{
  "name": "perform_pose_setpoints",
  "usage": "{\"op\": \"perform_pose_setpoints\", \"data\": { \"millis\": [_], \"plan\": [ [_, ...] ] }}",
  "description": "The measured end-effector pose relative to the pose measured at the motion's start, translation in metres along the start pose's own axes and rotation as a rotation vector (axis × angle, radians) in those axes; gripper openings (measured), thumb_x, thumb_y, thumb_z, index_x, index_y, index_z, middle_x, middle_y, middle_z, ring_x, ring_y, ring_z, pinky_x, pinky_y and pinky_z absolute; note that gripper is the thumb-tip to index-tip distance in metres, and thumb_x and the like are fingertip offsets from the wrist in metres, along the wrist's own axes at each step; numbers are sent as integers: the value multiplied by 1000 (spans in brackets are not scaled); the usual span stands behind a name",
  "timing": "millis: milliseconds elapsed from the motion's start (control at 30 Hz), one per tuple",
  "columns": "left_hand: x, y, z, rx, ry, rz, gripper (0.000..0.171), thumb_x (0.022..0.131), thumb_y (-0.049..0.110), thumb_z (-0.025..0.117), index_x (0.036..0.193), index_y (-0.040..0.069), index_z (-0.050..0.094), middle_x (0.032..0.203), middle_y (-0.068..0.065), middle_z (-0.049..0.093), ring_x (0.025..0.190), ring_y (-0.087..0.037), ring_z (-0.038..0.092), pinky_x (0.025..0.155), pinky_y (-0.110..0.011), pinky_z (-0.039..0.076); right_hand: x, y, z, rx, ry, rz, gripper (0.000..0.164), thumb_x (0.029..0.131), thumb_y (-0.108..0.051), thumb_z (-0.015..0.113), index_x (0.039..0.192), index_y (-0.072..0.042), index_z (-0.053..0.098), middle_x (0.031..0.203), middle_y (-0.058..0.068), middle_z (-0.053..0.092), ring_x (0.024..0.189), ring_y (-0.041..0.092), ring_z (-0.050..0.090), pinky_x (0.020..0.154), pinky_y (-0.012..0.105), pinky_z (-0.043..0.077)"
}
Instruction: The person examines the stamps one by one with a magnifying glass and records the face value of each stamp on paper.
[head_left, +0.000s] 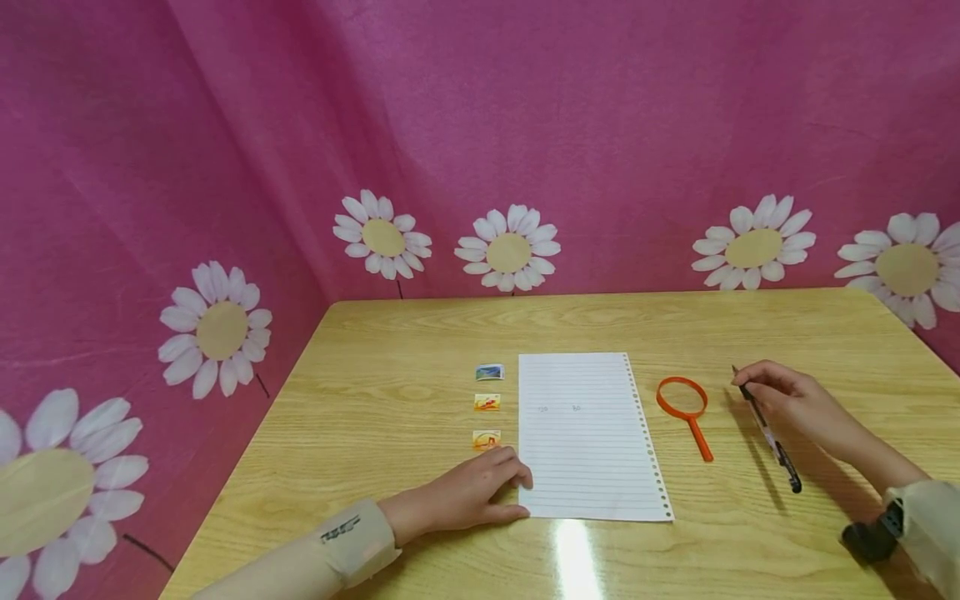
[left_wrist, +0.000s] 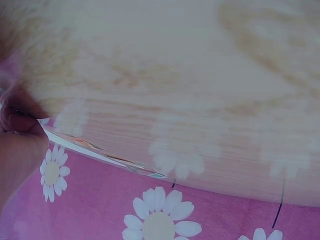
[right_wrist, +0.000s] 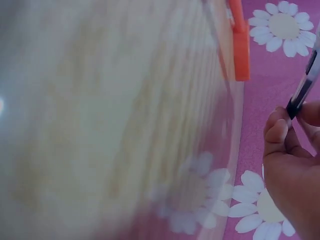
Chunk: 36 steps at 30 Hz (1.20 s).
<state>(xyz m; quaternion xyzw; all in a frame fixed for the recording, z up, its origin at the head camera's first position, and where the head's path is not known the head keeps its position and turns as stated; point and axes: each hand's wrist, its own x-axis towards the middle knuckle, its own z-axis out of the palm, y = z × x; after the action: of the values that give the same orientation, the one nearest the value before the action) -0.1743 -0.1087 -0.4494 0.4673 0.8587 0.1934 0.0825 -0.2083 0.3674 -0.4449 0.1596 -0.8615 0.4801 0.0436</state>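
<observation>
Head view: our right hand [head_left: 802, 408] pinches a pen [head_left: 768, 435] in its fingers, right of the paper [head_left: 585, 462]. Our left hand [head_left: 476, 492], fingers relaxed, touches the paper's near-left edge. Two faint entries [head_left: 576, 408] are written; the rest looks blank, so we judge the writing barely begun.

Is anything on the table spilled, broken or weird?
Nothing stands out. The three stamp-like pictures make a neat column left of the lined sheet; the red-orange magnifying glass lies at a slant, and I see no spills or breaks.
</observation>
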Motion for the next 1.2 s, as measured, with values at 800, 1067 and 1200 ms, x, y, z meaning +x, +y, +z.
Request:
{"op": "perform_pose_setpoints", "data": {
  "millis": [800,1067,1200],
  "plan": [
    [0,-1,0,27,6,22,28,95,36,63,115,16,58,106,4,54,92,-3,43,86,-13,41,32,7,15,-523,-45,-330,26,85,10,64,90,-15,63,85,-4,64,73,-9,45,59,20,42],
    [1,-3,0,30,-4,28,29,95,37,63,115,16,58,106,5,53,91,-2,43,85,-12,41,32,12,17,-542,-78,-400,28,83,10,68,93,-14,58,76,-12,54,65,-8,36,55,18,34],
    [1,-2,-2,11,-21,9,28,95,36,63,114,16,59,106,5,54,93,-2,45,86,-12,42,32,11,18,-540,-80,-382,27,84,6,69,96,-13,56,70,-15,45,61,-8,32,53,17,31]
  ]
}}
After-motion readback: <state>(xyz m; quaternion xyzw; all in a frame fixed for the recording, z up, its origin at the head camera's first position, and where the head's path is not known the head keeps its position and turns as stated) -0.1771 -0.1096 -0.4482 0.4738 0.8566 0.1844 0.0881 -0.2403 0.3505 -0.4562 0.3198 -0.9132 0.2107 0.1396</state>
